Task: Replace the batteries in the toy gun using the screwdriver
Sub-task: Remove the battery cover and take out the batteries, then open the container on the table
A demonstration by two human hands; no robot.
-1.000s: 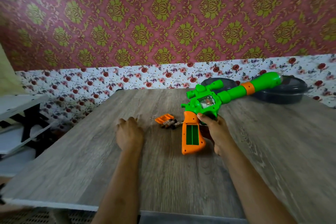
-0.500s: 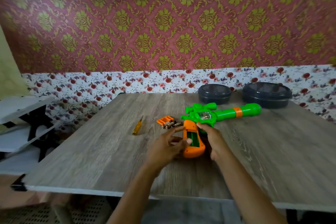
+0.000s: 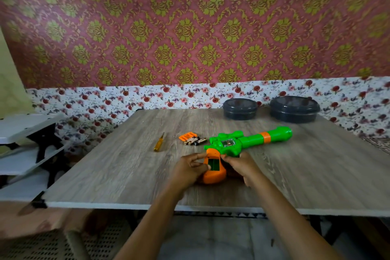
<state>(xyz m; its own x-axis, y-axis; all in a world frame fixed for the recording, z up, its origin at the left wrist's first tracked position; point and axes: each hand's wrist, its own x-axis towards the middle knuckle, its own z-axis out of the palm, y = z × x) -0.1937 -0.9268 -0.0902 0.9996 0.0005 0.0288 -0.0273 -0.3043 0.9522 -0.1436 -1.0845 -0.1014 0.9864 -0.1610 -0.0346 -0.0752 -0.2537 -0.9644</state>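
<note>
We see the toy gun (image 3: 242, 143) on the desk (image 3: 126, 175), its orange grip toward the near edge and its green barrel pointing at the far right corner. The left hand (image 3: 187, 172) curls its fingers round the grip, thumb at the open battery bay (image 3: 213, 164). The right hand (image 3: 242, 167) grips the gun where grip meets body. Loose batteries (image 3: 195, 141) touch an orange cover (image 3: 186, 136) mid-desk, with the screwdriver (image 3: 158, 145) near them on the left. Two dark lidded containers (image 3: 240, 109) stand at the far edge.
</note>
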